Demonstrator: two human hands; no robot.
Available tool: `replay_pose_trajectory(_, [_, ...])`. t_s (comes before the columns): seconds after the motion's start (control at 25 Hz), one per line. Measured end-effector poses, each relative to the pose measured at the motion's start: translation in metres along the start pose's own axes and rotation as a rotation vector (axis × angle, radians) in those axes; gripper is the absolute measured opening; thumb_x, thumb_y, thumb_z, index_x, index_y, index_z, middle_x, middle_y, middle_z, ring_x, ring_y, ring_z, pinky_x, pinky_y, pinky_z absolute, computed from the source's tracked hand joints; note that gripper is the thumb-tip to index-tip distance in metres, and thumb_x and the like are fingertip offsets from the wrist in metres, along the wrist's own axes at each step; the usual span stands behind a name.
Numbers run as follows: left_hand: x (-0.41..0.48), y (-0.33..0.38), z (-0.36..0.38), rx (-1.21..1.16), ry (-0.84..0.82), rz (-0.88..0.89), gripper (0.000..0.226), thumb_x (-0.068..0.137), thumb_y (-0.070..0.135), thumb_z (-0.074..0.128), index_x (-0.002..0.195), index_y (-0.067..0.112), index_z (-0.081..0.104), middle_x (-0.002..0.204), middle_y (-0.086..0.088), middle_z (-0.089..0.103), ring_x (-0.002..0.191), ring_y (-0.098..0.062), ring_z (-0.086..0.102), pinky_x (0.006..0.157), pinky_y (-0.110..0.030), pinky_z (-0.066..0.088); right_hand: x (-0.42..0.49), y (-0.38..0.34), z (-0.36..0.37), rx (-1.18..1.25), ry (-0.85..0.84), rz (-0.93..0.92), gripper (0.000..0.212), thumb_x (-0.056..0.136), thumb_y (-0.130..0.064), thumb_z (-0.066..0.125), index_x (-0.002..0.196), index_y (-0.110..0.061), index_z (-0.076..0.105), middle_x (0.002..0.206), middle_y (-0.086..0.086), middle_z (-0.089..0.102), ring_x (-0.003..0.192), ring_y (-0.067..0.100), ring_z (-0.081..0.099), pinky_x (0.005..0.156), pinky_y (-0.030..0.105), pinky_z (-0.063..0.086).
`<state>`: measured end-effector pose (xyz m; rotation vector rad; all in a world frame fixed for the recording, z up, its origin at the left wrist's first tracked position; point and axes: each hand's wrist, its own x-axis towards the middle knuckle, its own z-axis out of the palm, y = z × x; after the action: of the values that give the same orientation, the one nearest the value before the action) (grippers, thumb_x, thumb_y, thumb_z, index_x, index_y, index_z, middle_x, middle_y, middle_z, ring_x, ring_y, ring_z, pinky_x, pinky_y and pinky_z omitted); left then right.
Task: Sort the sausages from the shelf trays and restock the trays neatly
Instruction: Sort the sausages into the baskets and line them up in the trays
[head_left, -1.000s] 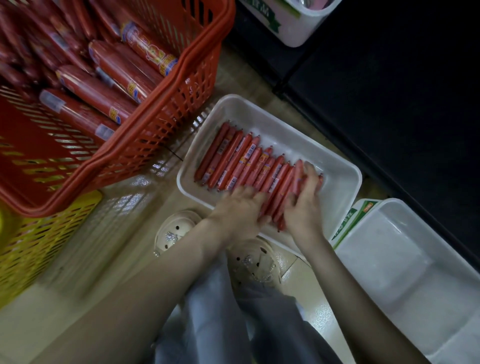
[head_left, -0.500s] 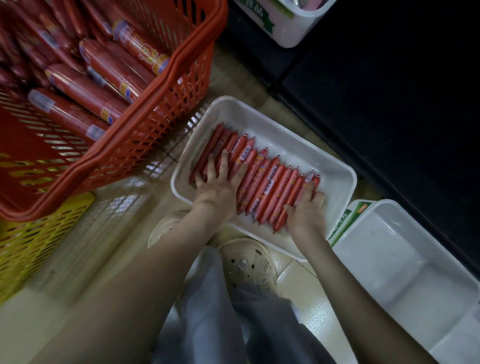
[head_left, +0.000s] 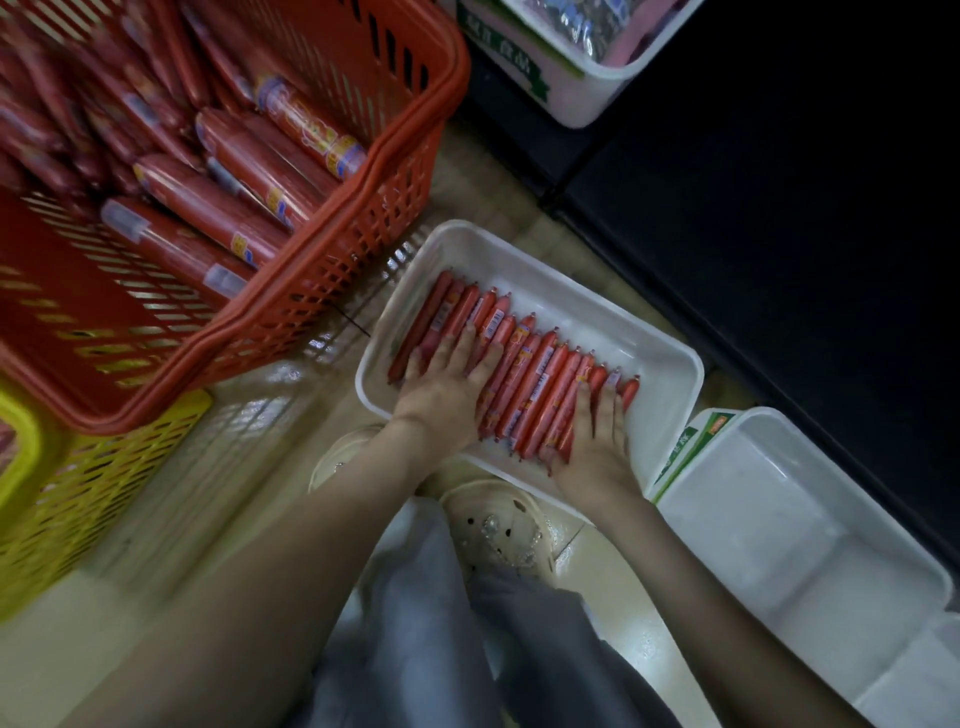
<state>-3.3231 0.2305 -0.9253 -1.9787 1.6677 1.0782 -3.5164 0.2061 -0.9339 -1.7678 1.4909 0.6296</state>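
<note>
A white tray (head_left: 660, 364) lies on the floor with several thin red sausages (head_left: 524, 374) laid side by side in a slanted row. My left hand (head_left: 447, 384) lies flat on the left part of the row, fingers straight. Flat on the row's right end rests my right hand (head_left: 597, 431), fingers also straight. A red basket (head_left: 332, 291) at the upper left holds several thick red sausages (head_left: 234, 208).
A yellow basket (head_left: 78, 493) sits under the red one at the left. An empty white tray (head_left: 810, 561) stands at the right beside a dark shelf base (head_left: 779, 182). Another white tray (head_left: 561, 67) with packets is at the top. My shoes (head_left: 498, 525) are just below the tray.
My left hand slid left along the row, from beside my right hand to the row's left part. The right hand flattened on the right end, and the sausages now lie more evenly.
</note>
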Motion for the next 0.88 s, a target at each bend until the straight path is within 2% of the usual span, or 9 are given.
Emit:
replay_pose_trajectory(0.08, [-0.024,0.000,-0.022,-0.044,0.084,0.037,0.068,0.099,0.039,0.037,0.152,0.031,-0.005,0.161,-0.006,-0.009,0.147,-0.028,0.002,0.119,-0.043,0.006,-0.020,-0.013,-0.026,-0.034,0.109,-0.074,0.087,0.096,-0.028,0.049,0.149,-0.023,-0.020,0.155,0.007,-0.030,0.143,0.023,-0.025,0.119,0.040,-0.008])
replay_pose_trajectory(0.16, [-0.063,0.001,-0.055,-0.101,0.223,0.115,0.065,0.098,0.036,0.041,0.153,0.026,0.008,0.160,-0.010,0.008,0.144,-0.029,0.020,0.117,-0.038,0.017,-0.049,-0.040,-0.068,-0.021,0.209,-0.179,0.081,0.096,-0.022,0.047,0.151,-0.023,-0.013,0.158,0.006,-0.021,0.146,0.023,-0.015,0.120,0.042,0.006])
replay_pose_trajectory(0.2, [-0.085,0.002,-0.075,-0.137,0.302,0.154,0.061,0.098,0.033,0.042,0.153,0.022,0.018,0.158,-0.011,0.019,0.140,-0.029,0.029,0.114,-0.037,0.025,-0.068,-0.056,-0.092,-0.018,0.257,-0.244,0.077,0.097,-0.023,0.046,0.152,-0.022,-0.008,0.159,0.004,-0.017,0.147,0.022,-0.009,0.119,0.040,0.012])
replay_pose_trajectory(0.28, [-0.136,0.005,-0.115,-0.242,0.474,0.177,0.052,0.095,0.028,0.042,0.145,0.014,0.037,0.148,-0.012,0.038,0.128,-0.032,0.046,0.103,-0.038,0.039,-0.111,-0.088,-0.137,-0.020,0.325,-0.402,0.072,0.097,-0.023,0.046,0.153,-0.019,0.001,0.160,0.002,-0.003,0.146,0.019,0.003,0.116,0.033,0.015])
replay_pose_trajectory(0.36, [-0.196,0.009,-0.149,-0.328,0.669,0.151,0.045,0.093,0.025,0.042,0.136,0.012,0.047,0.136,-0.011,0.050,0.118,-0.032,0.053,0.095,-0.042,0.045,-0.165,-0.114,-0.174,-0.037,0.362,-0.571,0.066,0.097,-0.021,0.047,0.152,-0.016,0.010,0.158,0.003,0.013,0.143,0.018,0.012,0.113,0.028,0.016])
replay_pose_trajectory(0.48, [-0.276,0.011,-0.177,-0.367,0.875,0.065,0.039,0.095,0.020,0.048,0.133,0.012,0.047,0.128,-0.010,0.052,0.116,-0.030,0.053,0.092,-0.040,0.045,-0.242,-0.148,-0.212,-0.065,0.416,-0.772,0.058,0.098,-0.022,0.048,0.150,-0.015,0.025,0.150,0.004,0.029,0.138,0.018,0.025,0.108,0.024,0.022])
replay_pose_trajectory(0.68, [-0.372,-0.028,-0.172,-0.388,1.012,-0.107,0.034,0.096,0.022,0.047,0.129,0.013,0.051,0.123,-0.011,0.055,0.113,-0.031,0.054,0.091,-0.039,0.044,-0.325,-0.202,-0.208,-0.110,0.479,-0.967,0.046,0.097,-0.023,0.051,0.141,-0.016,0.039,0.141,0.001,0.041,0.133,0.017,0.035,0.103,0.025,0.028])
replay_pose_trajectory(0.88, [-0.412,-0.123,-0.127,-0.463,0.960,-0.334,0.036,0.095,0.022,0.047,0.130,0.013,0.049,0.126,-0.012,0.053,0.117,-0.033,0.052,0.090,-0.042,0.045,-0.324,-0.285,-0.157,-0.239,0.391,-1.073,0.047,0.094,-0.018,0.056,0.138,-0.006,0.043,0.135,0.011,0.047,0.130,0.023,0.040,0.105,0.024,0.025])
